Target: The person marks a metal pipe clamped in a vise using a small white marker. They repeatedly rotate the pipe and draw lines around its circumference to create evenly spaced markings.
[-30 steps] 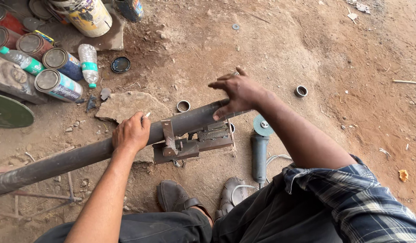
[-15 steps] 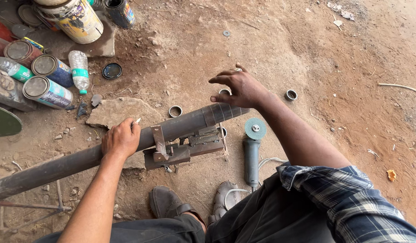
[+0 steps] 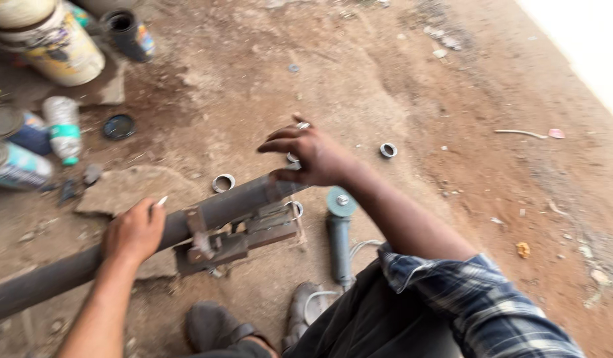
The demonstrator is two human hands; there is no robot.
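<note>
left hand [image 3: 134, 232] grip clenched on pipe [image 3: 233, 202] | right hand [image 3: 313, 156] loose at pipe end | bare dirt beyond

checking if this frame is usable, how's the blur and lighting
Head view: motion blur smears the whole frame, softening the right hand at the end of the long grey metal pipe and the left hand gripping it; top right corner is blown out white; elsewhere even daylight, soft shadows.
</note>
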